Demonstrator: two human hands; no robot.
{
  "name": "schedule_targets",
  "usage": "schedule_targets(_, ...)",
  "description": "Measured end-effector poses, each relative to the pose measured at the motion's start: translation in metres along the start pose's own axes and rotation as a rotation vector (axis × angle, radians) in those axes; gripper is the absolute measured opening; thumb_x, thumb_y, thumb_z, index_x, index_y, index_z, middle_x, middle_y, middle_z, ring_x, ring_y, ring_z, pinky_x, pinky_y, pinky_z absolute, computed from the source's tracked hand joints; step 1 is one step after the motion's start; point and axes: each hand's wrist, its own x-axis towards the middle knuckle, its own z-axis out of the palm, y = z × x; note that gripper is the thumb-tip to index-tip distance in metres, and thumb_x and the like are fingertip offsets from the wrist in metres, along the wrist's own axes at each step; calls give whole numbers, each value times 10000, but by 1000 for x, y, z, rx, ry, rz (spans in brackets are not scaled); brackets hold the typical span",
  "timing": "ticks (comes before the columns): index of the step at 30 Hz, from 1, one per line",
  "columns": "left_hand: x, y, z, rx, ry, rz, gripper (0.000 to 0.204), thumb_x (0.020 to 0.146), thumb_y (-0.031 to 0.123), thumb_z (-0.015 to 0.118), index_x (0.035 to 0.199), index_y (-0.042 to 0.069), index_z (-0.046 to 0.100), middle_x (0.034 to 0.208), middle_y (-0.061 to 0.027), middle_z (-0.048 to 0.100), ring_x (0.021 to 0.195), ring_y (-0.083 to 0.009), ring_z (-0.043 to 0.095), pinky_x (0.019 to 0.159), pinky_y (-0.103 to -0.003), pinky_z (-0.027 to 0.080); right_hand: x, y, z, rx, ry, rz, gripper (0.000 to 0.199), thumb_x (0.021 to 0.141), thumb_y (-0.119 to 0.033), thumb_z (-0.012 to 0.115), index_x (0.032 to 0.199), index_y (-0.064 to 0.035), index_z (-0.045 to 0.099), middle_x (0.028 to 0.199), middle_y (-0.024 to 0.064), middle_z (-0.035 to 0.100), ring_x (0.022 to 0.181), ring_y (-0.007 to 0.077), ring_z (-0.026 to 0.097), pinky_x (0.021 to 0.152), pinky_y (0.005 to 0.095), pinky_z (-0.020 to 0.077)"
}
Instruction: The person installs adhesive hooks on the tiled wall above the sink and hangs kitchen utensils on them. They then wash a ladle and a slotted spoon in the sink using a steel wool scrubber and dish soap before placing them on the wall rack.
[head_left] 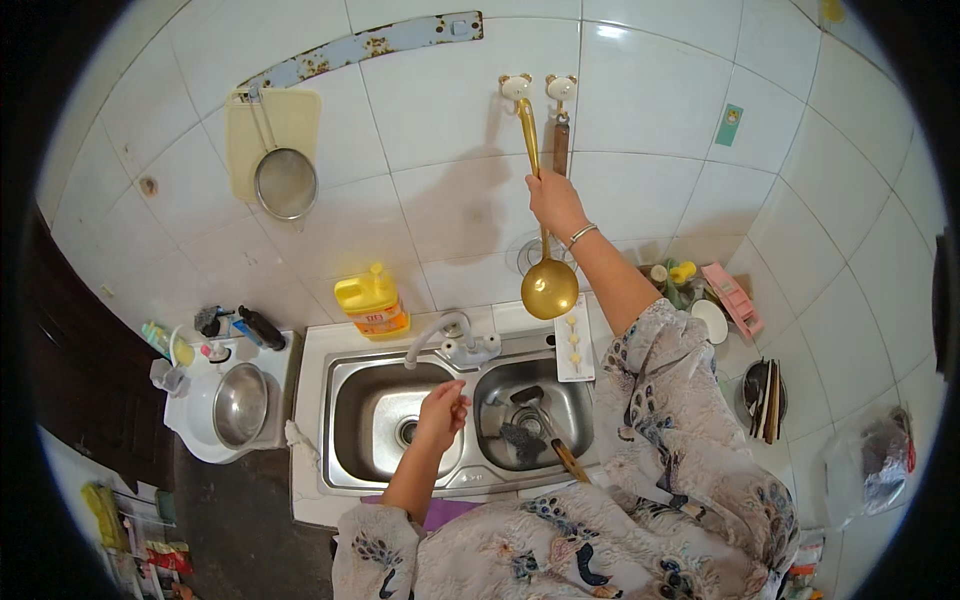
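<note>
My right hand [558, 203], with a bracelet at its wrist, is raised to the tiled wall and closed around the handle of a golden ladle [549, 290]. The handle's upper end meets a white wall hook [516, 87], and the bowl hangs down. Beside it, a wooden-handled utensil [561, 145] hangs from a second hook; my hand partly covers it. Over the divider of the double sink [345, 455] is my left hand [442, 412], its fingers curled with nothing visible in them. In the right basin lie a dark scouring pad [523, 442] and a utensil with a wooden handle [570, 461].
A faucet [465, 345] stands behind the sink, near a yellow jug [373, 302]. At left, a steel bowl [241, 405] sits in a white washbasin [190, 412]. A strainer [286, 183] hangs before a cutting board [243, 130]. Chopsticks [771, 400] stand at right.
</note>
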Motion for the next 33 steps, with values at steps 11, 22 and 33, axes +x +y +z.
schedule_targets(11,1,-20,-11,-100,41,-47,201,876,192,546,1041,77,543,699,-28,568,499,-72,449,399,-187,318,15,2,30,67,-12,42,294,890,-248,456,874,33,542,829,228,597,804,394,572,720,464,452)
schedule_targets(22,-19,-32,-22,-94,129,-74,223,894,185,513,1080,63,532,710,-40,561,513,-81,446,420,-207,341,39,23,47,161,-37,15,316,892,-245,447,888,61,527,840,269,583,813,417,562,729,467,450)
schedule_targets(33,-23,-46,-29,-141,99,-47,249,886,191,506,1096,59,520,722,-34,559,509,-86,460,414,-195,339,28,6,40,187,-90,89,318,893,-241,443,849,57,548,831,269,587,795,423,564,735,467,450)
